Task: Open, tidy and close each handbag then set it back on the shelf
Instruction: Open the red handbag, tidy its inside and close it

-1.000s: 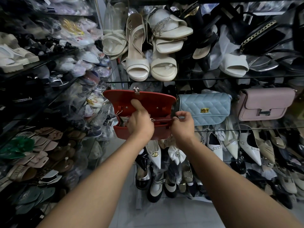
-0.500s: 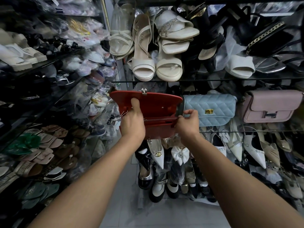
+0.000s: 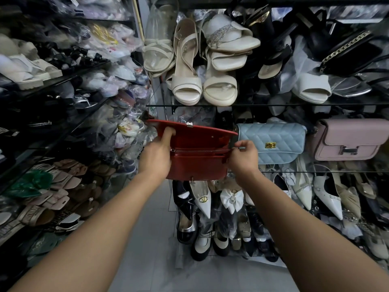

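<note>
Held in the air just left of the blue bag [image 3: 271, 142]: the red bag [image 3: 195, 165], flap [image 3: 189, 131] thrown open and standing up, inner zip [image 3: 200, 150] apparently drawn shut along its length. Clamped on the end farthest from the blue bag: the left hand [image 3: 156, 153], thumb pressed up against the inside of the flap, other fingers hidden behind. At the end nearest the blue bag: the right hand [image 3: 243, 157], fingertips pinched at the zip's end, probably on the pull, though too small to be sure. Hands apart, one at each end. Blue bag itself on the glass shelf [image 3: 294, 171], with the pink bag [image 3: 349, 140] just beyond it.

Judged by look: light, stiff-walled, holding its box shape without sagging. Smooth, shiny skin, likely slippery under a loose grip. Flap free at the fold, so no place to carry from. Small metal clasp [image 3: 189, 123] at the flap rim, easily scuffed. Best taken by the body ends, thumb in front and fingers behind; zip pull for a fine pinch only.
</note>
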